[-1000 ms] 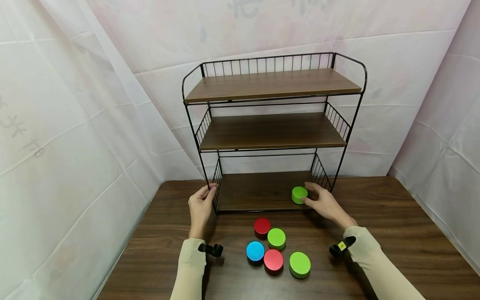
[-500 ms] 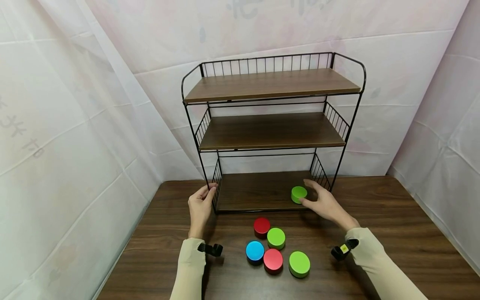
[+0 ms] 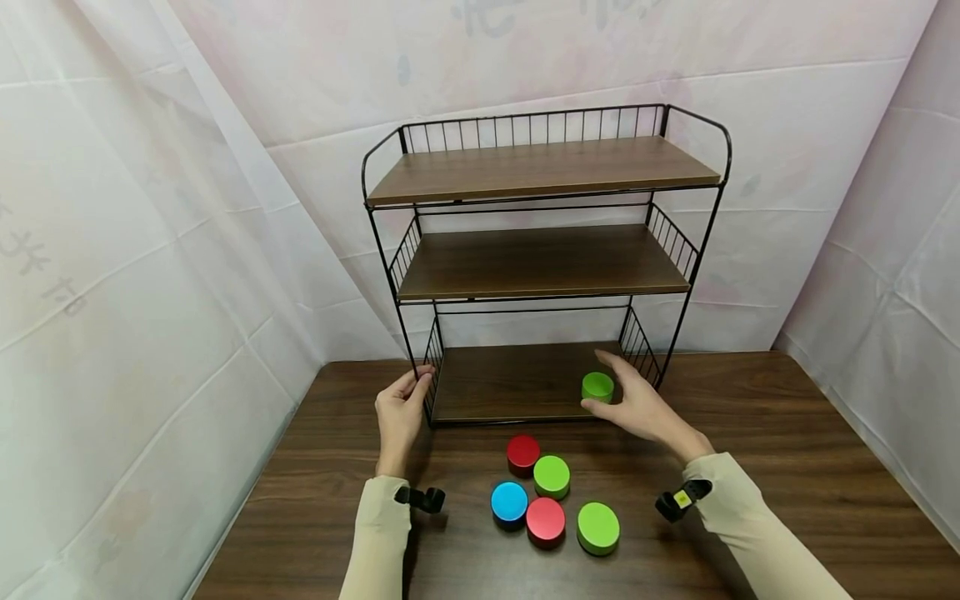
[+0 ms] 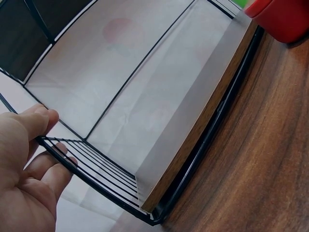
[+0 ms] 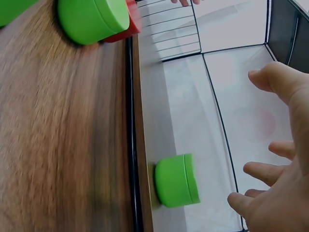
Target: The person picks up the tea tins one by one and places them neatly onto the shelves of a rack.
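A three-tier rack (image 3: 555, 260) with black wire sides and brown wooden boards stands on the table. My left hand (image 3: 401, 408) pinches its wire frame at the lower left front, thumb on one side and fingers curled behind, as the left wrist view shows. On the right end of the bottom board (image 3: 510, 383) sits a small green lidded jar (image 3: 597, 386), upright. My right hand (image 3: 637, 404) is beside it with thumb and fingers spread apart. In the right wrist view a gap shows between that jar (image 5: 176, 181) and the fingers, and the hand holds nothing.
Several similar lidded jars stand on the wooden table (image 3: 322, 517) before the rack: a dark red one (image 3: 523, 452), a blue one (image 3: 509, 502), a lighter red one (image 3: 546, 520) and two green ones, the nearer green jar (image 3: 598, 525) at the right. White cloth (image 3: 187, 250) hangs behind and on both sides.
My right hand has let go of the green jar on the bottom board, its fingers opening wider and shifting slightly left in the head view. The left hand keeps its place on the rack.
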The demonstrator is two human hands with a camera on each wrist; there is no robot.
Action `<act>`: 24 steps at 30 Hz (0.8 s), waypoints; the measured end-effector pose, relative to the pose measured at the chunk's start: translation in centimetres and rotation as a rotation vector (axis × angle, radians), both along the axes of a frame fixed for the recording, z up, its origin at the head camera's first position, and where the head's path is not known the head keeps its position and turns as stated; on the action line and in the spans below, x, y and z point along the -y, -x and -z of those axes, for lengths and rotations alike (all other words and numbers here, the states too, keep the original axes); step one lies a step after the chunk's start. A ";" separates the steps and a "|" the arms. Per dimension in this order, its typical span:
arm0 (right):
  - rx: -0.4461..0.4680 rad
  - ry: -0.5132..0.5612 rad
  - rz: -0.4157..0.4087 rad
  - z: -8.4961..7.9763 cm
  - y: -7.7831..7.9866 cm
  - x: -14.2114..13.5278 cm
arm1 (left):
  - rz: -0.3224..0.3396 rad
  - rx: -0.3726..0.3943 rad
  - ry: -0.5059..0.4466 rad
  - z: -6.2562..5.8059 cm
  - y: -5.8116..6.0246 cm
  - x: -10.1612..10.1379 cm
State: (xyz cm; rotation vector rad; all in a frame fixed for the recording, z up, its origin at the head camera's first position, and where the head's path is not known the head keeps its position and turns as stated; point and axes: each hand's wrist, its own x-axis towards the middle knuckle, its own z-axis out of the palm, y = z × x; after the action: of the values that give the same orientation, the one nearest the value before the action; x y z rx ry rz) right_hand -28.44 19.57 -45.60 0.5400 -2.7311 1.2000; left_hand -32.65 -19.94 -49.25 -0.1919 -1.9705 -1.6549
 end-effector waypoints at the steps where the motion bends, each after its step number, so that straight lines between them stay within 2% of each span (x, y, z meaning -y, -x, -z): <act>1: 0.000 0.001 -0.003 -0.1 0.0 0.2 | 0.003 0.000 -0.003 0.0 0.0 0.0; 9: 0.031 -0.001 -0.061 -0.6 0.0 1.7 | 0.002 0.011 -0.005 0.0 0.0 0.0; 24: 0.112 -0.051 -0.221 0.5 -0.2 4.3 | -0.007 0.000 -0.014 0.0 0.1 -0.1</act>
State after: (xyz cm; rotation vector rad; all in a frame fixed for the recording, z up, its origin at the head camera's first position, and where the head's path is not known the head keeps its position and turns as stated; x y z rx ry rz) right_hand -28.29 15.29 -46.13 0.8244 -2.8633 1.2452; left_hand -32.71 -19.80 -49.21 -0.1794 -1.9569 -1.6645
